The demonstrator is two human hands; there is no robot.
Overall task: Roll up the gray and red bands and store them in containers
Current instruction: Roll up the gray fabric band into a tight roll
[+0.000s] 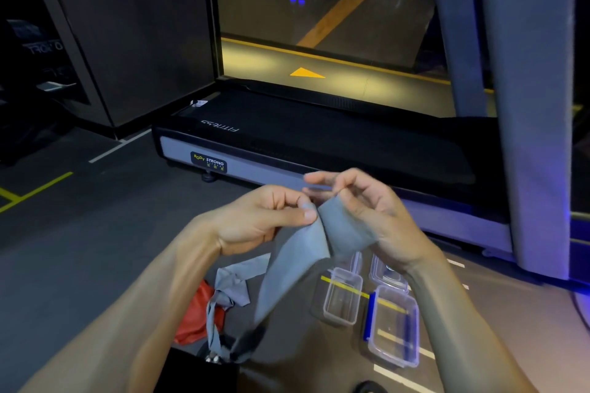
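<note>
Red band [194, 316]: lies crumpled on the floor at lower left, partly under gray fabric; limp, light.
Left hand [265, 217]: thumb and fingers pinch the gray band's top edge.
Gray band [293, 268]: held up between both hands, its tail trailing to the floor; soft and stretchy, probably best taken at the flat end and rolled tight.
Right hand [367, 210]: its grip pinches the band's folded end.
Clear containers [392, 325]: open on the floor, below the right wrist.
</note>
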